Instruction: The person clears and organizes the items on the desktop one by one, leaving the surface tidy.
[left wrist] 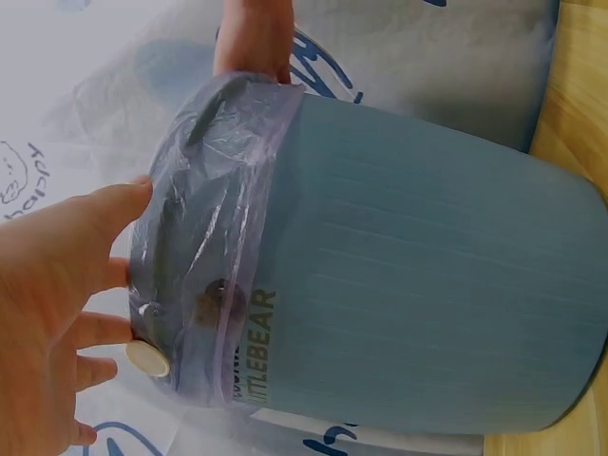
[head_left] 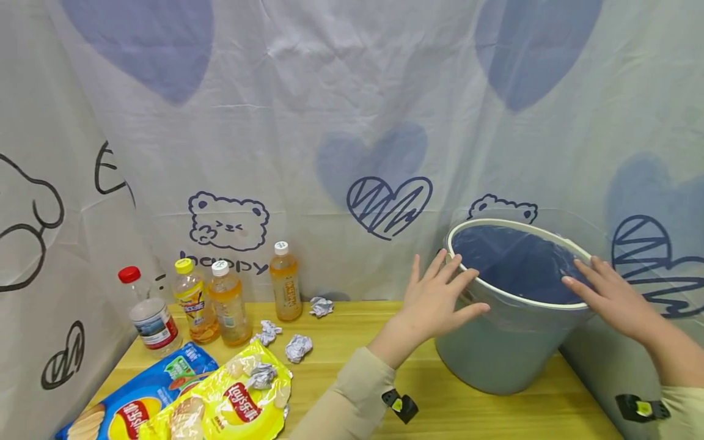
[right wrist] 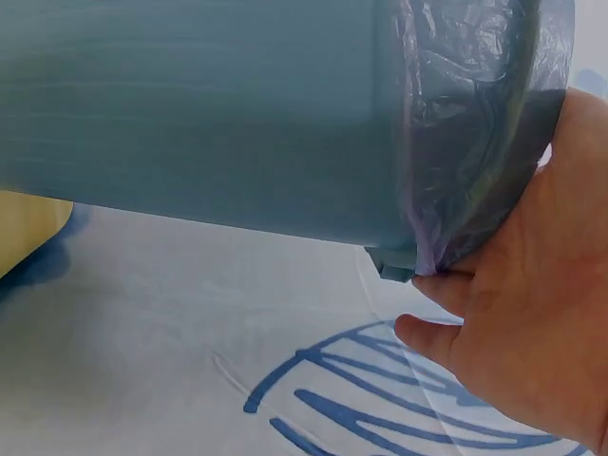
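Observation:
A grey-blue trash bin (head_left: 495, 354) with a white rim (head_left: 528, 228) stands at the right of the wooden table. A thin, see-through purplish bag (left wrist: 204, 218) lines it and is folded down over the rim. My left hand (head_left: 434, 296) is at the bin's left rim, its fingers spread and straight. On the opposite side, my right hand (head_left: 621, 299) lies over the right rim with its fingers extended towards the opening. In the right wrist view, the right hand (right wrist: 541, 275) touches the bag's folded edge. Neither hand is seen gripping anything.
Several plastic bottles (head_left: 228, 305) stand at the table's back left. Blue (head_left: 148, 391) and yellow (head_left: 242, 397) chip bags lie in front of them. Crumpled paper balls (head_left: 299, 348) lie nearby, one on the yellow bag. A printed cloth (head_left: 385, 79) hangs behind.

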{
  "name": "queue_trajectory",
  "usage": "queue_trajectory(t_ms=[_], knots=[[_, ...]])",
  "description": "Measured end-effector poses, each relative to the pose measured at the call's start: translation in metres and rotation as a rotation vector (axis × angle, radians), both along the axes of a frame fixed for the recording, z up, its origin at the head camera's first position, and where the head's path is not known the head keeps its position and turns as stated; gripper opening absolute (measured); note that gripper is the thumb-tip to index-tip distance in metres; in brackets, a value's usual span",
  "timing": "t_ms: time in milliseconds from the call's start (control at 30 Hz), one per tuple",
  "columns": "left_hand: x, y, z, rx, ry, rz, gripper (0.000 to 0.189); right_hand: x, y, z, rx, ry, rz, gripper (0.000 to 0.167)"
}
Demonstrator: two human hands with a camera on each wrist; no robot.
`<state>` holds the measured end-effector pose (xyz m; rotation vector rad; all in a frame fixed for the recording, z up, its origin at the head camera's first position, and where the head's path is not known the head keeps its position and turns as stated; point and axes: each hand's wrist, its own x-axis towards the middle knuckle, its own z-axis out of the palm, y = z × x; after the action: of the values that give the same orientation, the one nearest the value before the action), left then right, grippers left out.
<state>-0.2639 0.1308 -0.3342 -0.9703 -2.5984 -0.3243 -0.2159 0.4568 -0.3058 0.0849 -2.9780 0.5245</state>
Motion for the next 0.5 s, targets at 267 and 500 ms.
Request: queue_trajectory(t_ms=[267, 500], knots=[[0.008, -0.019, -0.005, 0.072, 0.042, -0.031, 0.061, 0.001, -0.015, 0.001, -0.023, -0.022, 0.027, 0.074], [0.014, -0.038, -0.004, 0.102, 0.069, -0.028, 0.059, 0.001, -0.034, 0.006, -0.008, -0.035, 0.057, 0.073]])
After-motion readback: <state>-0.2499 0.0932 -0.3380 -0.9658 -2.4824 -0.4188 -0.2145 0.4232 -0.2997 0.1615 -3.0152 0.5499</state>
